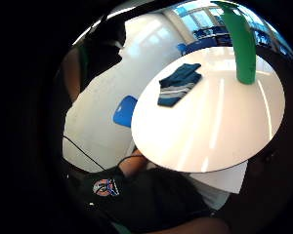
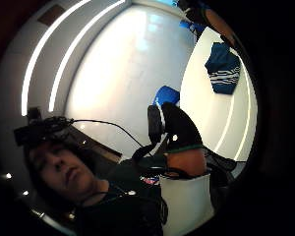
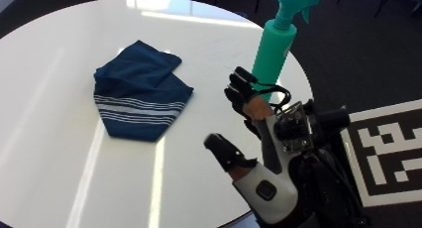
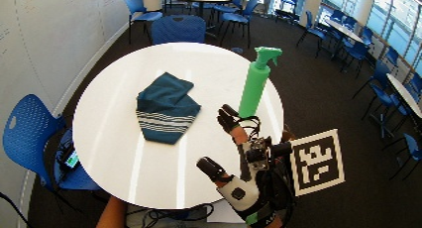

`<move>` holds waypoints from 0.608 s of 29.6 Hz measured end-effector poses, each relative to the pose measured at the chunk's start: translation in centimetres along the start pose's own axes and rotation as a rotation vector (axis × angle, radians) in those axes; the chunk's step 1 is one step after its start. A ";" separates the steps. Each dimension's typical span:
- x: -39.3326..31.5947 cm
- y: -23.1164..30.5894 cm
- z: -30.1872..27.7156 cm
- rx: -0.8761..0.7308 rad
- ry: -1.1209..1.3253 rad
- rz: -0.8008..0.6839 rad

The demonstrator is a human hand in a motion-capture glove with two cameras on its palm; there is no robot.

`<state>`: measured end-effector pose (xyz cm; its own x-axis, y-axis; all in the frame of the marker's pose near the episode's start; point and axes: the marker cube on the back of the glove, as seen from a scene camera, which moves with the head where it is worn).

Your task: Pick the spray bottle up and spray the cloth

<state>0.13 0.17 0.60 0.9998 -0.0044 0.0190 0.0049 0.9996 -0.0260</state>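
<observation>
1. Spray bottle [image 3: 276, 47] stands upright near the table [image 3: 53, 153] edge, long axis vertical.
2. Gloved right hand [image 3: 254, 134], fingers spread and holding nothing, hovers just short of it.
3. Cloth [image 3: 139, 89] lies well apart.

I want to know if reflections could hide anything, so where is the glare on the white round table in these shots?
Outside view: bright streaks of glare run across the white round table, beside the folded blue striped cloth, which stays readable. Wide outside view: similar streaks, tall green spray bottle clear. Little finger side palm view: the table looks bulged.
</observation>
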 end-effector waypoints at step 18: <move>0.7 -1.2 -0.7 0.054 0.012 0.030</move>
<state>0.88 -1.08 -0.02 0.9996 0.0255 0.0074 -0.0257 0.9993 0.0279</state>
